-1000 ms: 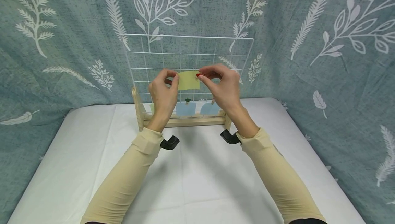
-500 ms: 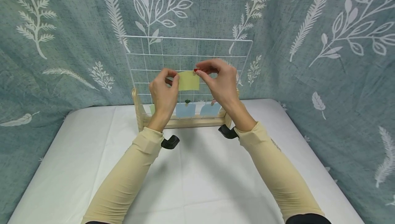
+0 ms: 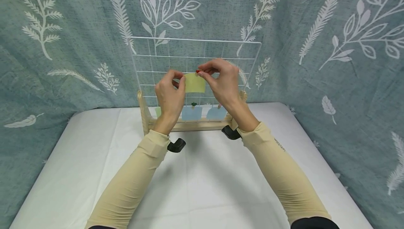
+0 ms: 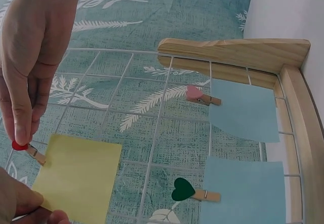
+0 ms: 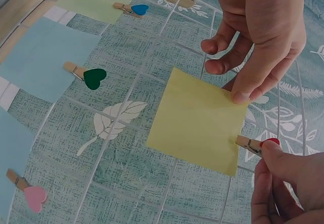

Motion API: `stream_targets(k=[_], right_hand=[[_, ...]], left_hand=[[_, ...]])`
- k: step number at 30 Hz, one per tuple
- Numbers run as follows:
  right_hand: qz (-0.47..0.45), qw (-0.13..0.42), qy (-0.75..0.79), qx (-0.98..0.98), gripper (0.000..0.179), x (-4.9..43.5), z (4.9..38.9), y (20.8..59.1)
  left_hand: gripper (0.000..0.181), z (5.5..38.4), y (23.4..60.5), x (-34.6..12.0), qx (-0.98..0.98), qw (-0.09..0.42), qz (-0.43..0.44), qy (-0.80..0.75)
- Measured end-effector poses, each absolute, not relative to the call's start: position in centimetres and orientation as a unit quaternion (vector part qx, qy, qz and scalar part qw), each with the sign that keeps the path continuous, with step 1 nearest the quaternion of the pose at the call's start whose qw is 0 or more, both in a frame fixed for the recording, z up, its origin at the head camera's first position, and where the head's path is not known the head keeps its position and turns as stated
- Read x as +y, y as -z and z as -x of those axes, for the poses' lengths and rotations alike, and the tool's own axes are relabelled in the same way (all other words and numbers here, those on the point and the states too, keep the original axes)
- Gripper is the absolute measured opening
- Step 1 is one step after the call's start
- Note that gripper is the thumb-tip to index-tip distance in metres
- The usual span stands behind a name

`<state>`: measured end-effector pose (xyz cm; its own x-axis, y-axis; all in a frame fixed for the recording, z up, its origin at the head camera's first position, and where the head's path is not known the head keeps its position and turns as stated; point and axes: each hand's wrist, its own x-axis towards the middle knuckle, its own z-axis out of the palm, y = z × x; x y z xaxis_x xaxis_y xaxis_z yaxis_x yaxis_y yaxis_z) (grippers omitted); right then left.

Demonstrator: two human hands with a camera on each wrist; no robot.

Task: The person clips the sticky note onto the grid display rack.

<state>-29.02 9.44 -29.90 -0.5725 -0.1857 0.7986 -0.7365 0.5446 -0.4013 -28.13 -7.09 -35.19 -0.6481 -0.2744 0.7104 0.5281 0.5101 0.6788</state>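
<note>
A yellow paper note [image 3: 195,83] is held up against the white wire grid [image 3: 176,56]. My left hand [image 3: 170,94] pinches the note's top left corner between thumb and fingers. My right hand [image 3: 223,81] pinches a small wooden clothespin [image 5: 249,144] by its end with a red heart. The clothespin's tip lies over the note's top edge; whether it also clips a wire cannot be told. Below hang two blue notes [image 4: 244,110], one by a clothespin with a green heart [image 5: 94,79], the other by one with a pink heart [image 4: 194,93].
A wooden stand [image 3: 199,126] carries the grid on a white-covered table [image 3: 202,180]. A pale green note [image 5: 96,0] hangs low at the left by a clothespin with a blue heart [image 5: 140,9]. A green leaf-patterned cloth [image 3: 79,18] hangs behind.
My right hand has moved left and slightly up with the red-heart clothespin, from the note's right side to along its top edge. My left hand keeps its pinch on the corner.
</note>
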Motion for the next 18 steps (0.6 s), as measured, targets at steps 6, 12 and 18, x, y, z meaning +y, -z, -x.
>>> stream_targets(k=[6, 12, 18], right_hand=[[-0.287, 0.367, -0.377, -0.800, 0.010, 9.28, 28.87, 29.68], [-0.294, 0.373, -0.377, -0.795, 0.007, 9.16, 28.84, 29.54], [-0.290, 0.376, -0.375, -0.796, 0.006, 9.04, 29.07, 29.56]], left_hand=[[0.008, 28.21, 35.23, -7.00, -0.767, 0.413, 0.082, 0.484], [0.008, 28.25, 35.25, -6.96, -0.767, 0.415, 0.081, 0.483], [0.007, 28.24, 35.28, -6.90, -0.762, 0.417, 0.082, 0.489]])
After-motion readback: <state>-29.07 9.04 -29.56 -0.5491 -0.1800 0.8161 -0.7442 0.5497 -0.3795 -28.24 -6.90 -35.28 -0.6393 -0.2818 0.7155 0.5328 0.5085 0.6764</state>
